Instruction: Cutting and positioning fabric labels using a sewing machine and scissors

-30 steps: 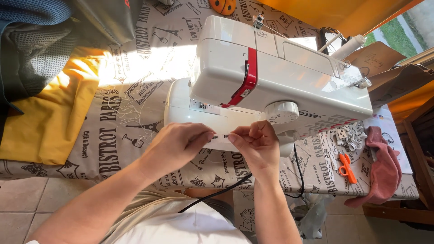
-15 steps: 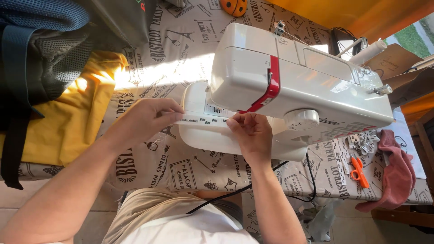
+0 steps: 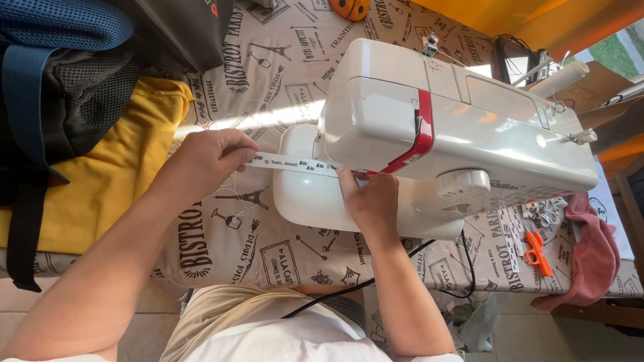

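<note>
Nearest the camera, the person's two forearms reach up from a pale shirt over the near edge of the bench point(image 3: 221, 261), which is covered by a printed cloth. A black cable point(image 3: 376, 278) hangs off that edge between the arms. The left hand point(image 3: 208, 157) is closed, pinching the left end of a narrow white label strip point(image 3: 295, 163) between thumb and fingers; the strip runs taut to the right, across the flat bed of the white sewing machine point(image 3: 456, 127). The right hand point(image 3: 369, 201) rests on that bed, its fingers bent and pressing the strip down just beside the machine's red-trimmed head, where the strip's far end goes out of sight. Left of the left hand, a yellow fabric point(image 3: 100, 188) lies to the bench edge, with a blue and black backpack point(image 3: 60, 80) over it, so room there is tight. Right of the machine, orange snips point(image 3: 537, 251) lie beside a pink cloth point(image 3: 594, 255) at the corner. Beyond the machine, bare printed cloth stays open toward the far edge.
</note>
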